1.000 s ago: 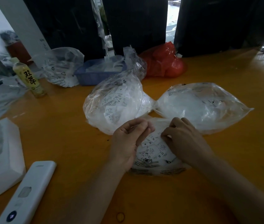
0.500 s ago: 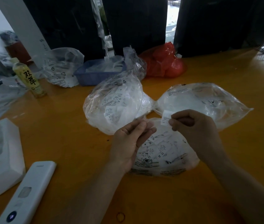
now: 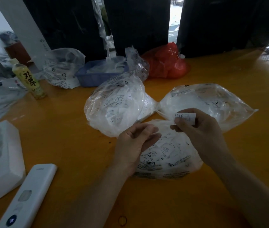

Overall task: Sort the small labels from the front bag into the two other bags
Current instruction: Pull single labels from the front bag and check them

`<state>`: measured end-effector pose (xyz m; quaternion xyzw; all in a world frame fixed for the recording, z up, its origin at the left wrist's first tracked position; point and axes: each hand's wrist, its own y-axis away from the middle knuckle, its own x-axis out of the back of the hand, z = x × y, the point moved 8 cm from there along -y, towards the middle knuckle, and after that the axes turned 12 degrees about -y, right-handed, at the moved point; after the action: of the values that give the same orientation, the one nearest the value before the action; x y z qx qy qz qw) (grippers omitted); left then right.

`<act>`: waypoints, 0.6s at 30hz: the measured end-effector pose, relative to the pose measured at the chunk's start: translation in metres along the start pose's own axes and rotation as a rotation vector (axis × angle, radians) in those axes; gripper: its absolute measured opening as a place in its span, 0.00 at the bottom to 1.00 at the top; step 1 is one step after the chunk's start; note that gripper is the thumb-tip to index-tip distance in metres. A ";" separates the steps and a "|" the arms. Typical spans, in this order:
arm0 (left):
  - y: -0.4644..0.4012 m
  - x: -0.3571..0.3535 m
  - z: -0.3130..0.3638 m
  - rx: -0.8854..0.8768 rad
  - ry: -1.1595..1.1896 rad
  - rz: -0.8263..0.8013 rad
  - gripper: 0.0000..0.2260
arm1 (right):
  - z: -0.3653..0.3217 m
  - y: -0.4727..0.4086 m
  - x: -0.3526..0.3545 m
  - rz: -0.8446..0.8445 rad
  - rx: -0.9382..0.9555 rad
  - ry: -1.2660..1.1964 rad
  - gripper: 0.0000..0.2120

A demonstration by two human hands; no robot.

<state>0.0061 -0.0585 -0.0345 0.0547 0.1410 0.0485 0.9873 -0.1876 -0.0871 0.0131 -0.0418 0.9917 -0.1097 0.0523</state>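
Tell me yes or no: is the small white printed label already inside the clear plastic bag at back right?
No: the right hand pinches the small white printed label in the air, outside the clear plastic bag at back right.

Front bag (image 3: 166,155): clear plastic, lying flat on the orange table, holding small white printed labels. Left bag (image 3: 115,109): clear, bulging, filled with labels, just behind. Right bag (image 3: 212,102): clear, puffed, lying on its side. One label (image 3: 185,118): white, printed, raised above the front bag.
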 end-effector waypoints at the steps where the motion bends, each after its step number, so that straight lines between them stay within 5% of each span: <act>1: 0.000 0.001 0.001 -0.009 -0.015 0.008 0.13 | 0.000 0.000 0.000 -0.004 0.001 0.000 0.02; 18: 0.003 -0.004 0.007 -0.081 -0.173 -0.026 0.19 | -0.014 0.007 -0.013 -0.062 0.235 0.406 0.06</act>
<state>0.0043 -0.0564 -0.0259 0.0169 0.0538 0.0363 0.9977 -0.1764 -0.0763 0.0268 -0.0429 0.9606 -0.2321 -0.1470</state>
